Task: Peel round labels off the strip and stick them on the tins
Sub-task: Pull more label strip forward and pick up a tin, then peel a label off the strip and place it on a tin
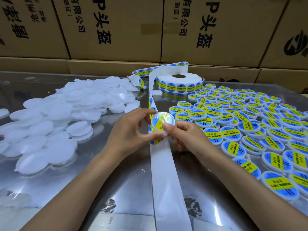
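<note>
A round white tin with a blue and yellow label on its top sits between both hands, just above the label strip. My left hand grips the tin's left and lower rim with curled fingers and thumb. My right hand holds the tin's right side, its thumb pressing on the label near the lower edge. The bare white backing of the strip runs from under the hands toward me. The label roll lies flat at the back.
A heap of unlabelled white tins covers the left of the shiny table. Labelled tins spread across the right side. Stacked cardboard boxes form a wall behind the table.
</note>
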